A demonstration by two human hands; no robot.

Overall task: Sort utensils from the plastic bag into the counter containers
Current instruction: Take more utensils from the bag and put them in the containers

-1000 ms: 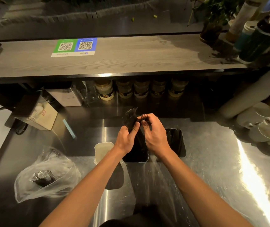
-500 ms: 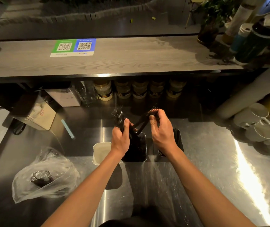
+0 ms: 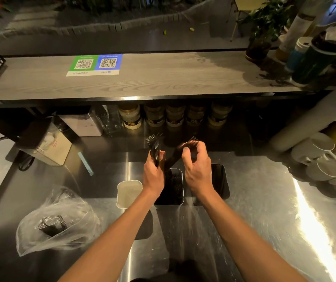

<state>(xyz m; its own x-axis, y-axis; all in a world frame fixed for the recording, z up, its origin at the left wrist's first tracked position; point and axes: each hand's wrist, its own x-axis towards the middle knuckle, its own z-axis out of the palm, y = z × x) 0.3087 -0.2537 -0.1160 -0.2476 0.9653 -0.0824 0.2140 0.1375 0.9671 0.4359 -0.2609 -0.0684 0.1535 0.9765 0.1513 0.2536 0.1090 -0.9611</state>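
My left hand [image 3: 153, 173] grips a bundle of black plastic forks [image 3: 153, 143], tines up, above the middle container [image 3: 173, 187], which holds several black utensils. My right hand [image 3: 198, 167] pinches the head of a single black fork [image 3: 178, 152]; its handle slants down toward the bundle. A white container [image 3: 129, 192] stands to the left of the middle one, and a black container [image 3: 220, 183] to the right. The clear plastic bag [image 3: 58, 221] lies at the lower left with a few black utensils inside.
Everything rests on a steel counter [image 3: 264, 210]. White cups [image 3: 323, 161] are stacked at the right edge. Jars [image 3: 131, 117] line the back under a wooden shelf [image 3: 163, 78]. A white box device [image 3: 47, 145] and a pale blue straw [image 3: 85, 163] lie at the left.
The hands were together on the fork bundle, then moved apart. My right hand has drawn one fork out to the right while my left hand keeps the rest.
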